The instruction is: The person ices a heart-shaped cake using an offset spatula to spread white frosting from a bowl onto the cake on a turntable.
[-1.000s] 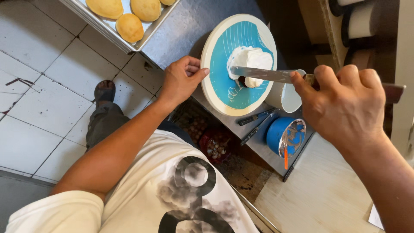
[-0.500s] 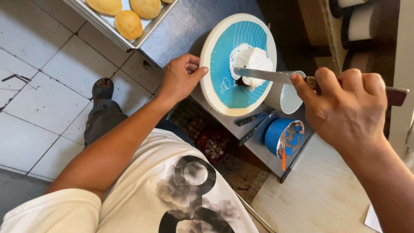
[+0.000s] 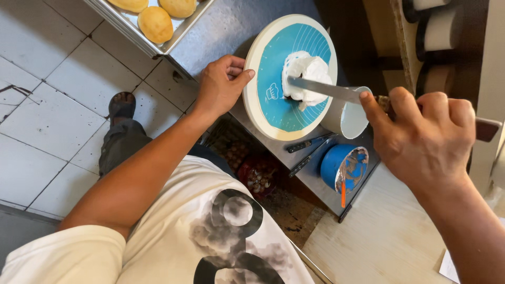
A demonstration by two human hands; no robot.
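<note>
1. We are seeing one round turntable [image 3: 273, 113] with a blue mat on its top, standing on the steel bench [image 3: 221, 31].
2. One small cake covered in white cream [image 3: 305, 73] is sitting near the middle of the turntable.
3. The left hand [image 3: 221, 84] is resting at the left rim of the turntable; its fingers [image 3: 243, 76] are curling onto the edge, and the thumb is touching the rim.
4. The right hand [image 3: 426, 137] is clenching the handle of one long metal spatula [image 3: 326, 90]. The blade is lying flat across the cream.
5. One white cup [image 3: 347, 117] is standing just beside the turntable, under the blade.
6. One blue tub [image 3: 336, 163] is standing near the bench corner, with one orange-handled scraper [image 3: 343, 197] leaning in it.
7. Two dark tools [image 3: 307, 150] are lying between the turntable and the blue tub.
8. One metal tray [image 3: 158, 50] is sitting at the far left of the bench; we are counting three golden buns [image 3: 155, 23] on it, two of them cut off by the frame.
</note>
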